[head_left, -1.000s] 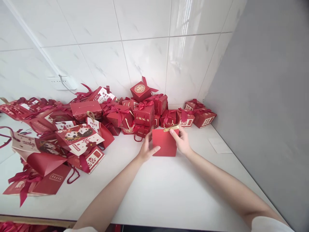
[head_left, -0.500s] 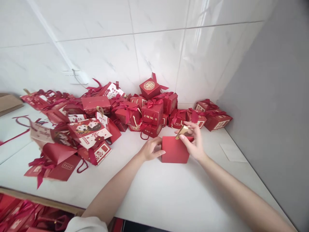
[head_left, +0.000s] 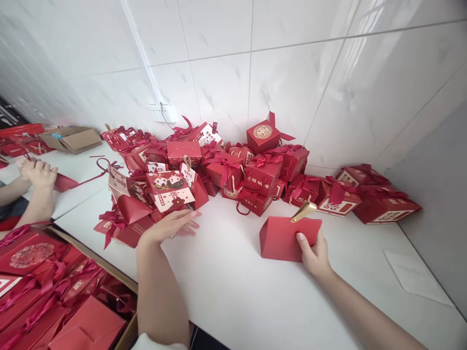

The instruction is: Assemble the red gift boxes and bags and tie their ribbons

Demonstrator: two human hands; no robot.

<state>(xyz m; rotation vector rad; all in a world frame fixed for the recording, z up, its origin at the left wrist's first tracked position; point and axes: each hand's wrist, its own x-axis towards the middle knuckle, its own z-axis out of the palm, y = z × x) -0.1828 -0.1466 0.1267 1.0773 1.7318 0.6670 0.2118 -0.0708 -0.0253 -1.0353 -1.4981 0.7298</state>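
My right hand (head_left: 316,253) grips the right side of a red gift box (head_left: 282,240) with a peaked top, its thumb across the front face. A gold strap handle (head_left: 304,212) with a small stud stands up from the box's top edge. My left hand (head_left: 170,227) is above the table, fingers stretched out and holding nothing. It lies close to a printed card box (head_left: 170,187) with cartoon figures and a red ribboned box (head_left: 136,231), partly covering the latter.
Many red gift boxes (head_left: 262,172) with ribbons lie piled along the tiled wall. A carton (head_left: 132,287) full of red boxes is at lower left. Another person's hands (head_left: 40,175) are at far left, near an open cardboard box (head_left: 82,140). A white sheet (head_left: 416,277) lies at right.
My left hand has let go of the red box and moved left toward the pile. My right hand has shifted from the gold strap to the box's side. The view has swung left.
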